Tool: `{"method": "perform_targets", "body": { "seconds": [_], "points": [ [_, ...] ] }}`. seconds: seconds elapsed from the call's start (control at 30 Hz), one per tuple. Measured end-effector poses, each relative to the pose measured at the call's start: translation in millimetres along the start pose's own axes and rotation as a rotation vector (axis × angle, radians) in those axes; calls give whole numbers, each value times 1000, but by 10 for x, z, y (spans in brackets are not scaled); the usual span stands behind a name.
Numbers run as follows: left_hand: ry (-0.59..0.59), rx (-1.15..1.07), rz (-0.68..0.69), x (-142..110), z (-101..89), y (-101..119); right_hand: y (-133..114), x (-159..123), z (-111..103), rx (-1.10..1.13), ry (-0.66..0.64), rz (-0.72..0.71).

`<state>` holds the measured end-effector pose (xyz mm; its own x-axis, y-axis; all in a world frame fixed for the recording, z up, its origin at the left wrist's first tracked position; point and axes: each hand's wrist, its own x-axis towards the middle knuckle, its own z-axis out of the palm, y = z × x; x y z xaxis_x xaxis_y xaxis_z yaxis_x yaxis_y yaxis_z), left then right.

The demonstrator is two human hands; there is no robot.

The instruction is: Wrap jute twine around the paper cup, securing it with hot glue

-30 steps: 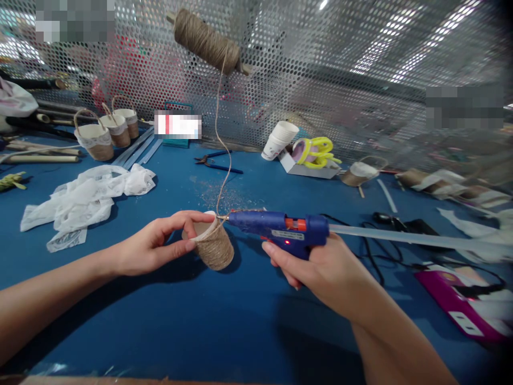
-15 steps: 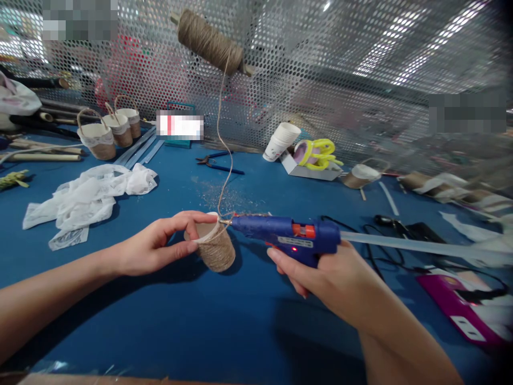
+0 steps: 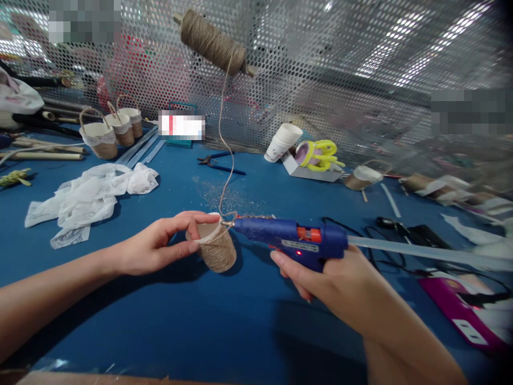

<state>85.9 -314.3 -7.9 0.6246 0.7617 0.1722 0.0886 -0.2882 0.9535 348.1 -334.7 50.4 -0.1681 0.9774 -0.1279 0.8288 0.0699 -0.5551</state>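
A paper cup (image 3: 218, 252) wrapped in brown twine tilts on the blue table, its white rim toward my left hand (image 3: 168, 241). The fingers of that hand grip the rim. My right hand (image 3: 320, 275) is closed round the handle of a blue glue gun (image 3: 276, 233) with a lit red light. Its metal nozzle is at the cup's upper edge; whether it touches cannot be made out. A clear glue stick (image 3: 404, 247) sticks out of the gun's back. From the cup a strand of twine (image 3: 230, 182) runs up to a twine spool (image 3: 212, 43).
Small cup baskets (image 3: 106, 145) stand at the back left, behind crumpled white lace (image 3: 92, 192). Blue-handled pliers (image 3: 224, 168) lie beyond the cup. Stacked paper cups (image 3: 282, 141) lean beside a white box (image 3: 312, 172). A purple power strip (image 3: 452, 299) and black cables are at right.
The glue gun's nozzle has shifted slightly right along the cup's edge. My left hand keeps its hold on the rim. The whole view has shifted a little.
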Motion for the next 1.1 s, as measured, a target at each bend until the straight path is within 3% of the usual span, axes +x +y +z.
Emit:
{"method": "perform_targets", "body": {
  "seconds": [0.27,0.57,1.1],
  "points": [
    [2,12,0,5,-1,-1,-14,-13,7,22,-4,29],
    [2,3,-1,8,-5,-4,43,-28,2,21,-4,-41],
    [8,-18,-2,9,-1,-7,-46,-42,18,88,22,21]
  ]
}}
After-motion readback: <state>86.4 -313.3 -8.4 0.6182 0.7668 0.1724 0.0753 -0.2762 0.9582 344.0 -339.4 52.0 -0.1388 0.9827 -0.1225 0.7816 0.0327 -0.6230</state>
